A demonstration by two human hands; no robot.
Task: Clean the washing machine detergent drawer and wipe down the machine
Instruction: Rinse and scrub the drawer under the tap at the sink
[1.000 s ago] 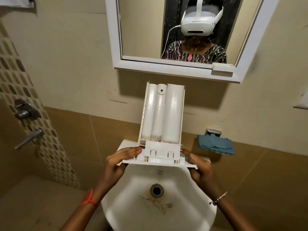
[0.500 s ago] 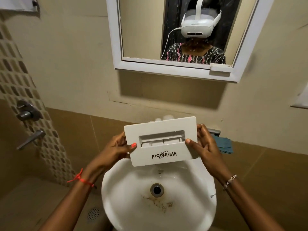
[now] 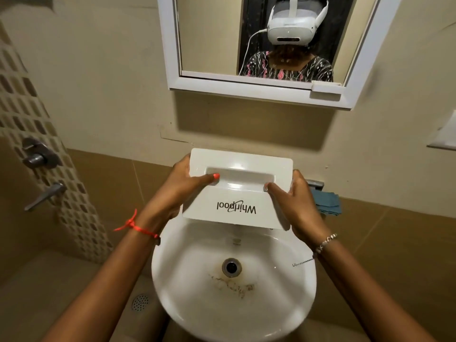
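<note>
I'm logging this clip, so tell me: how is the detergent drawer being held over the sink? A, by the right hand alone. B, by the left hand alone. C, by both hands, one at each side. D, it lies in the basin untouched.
C: the left hand and the right hand each grip one side of the detergent drawer, which is held above the sink.

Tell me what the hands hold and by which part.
The white plastic detergent drawer, by its front panel: left hand on its left end, right hand on its right, thumbs on its face.
</note>
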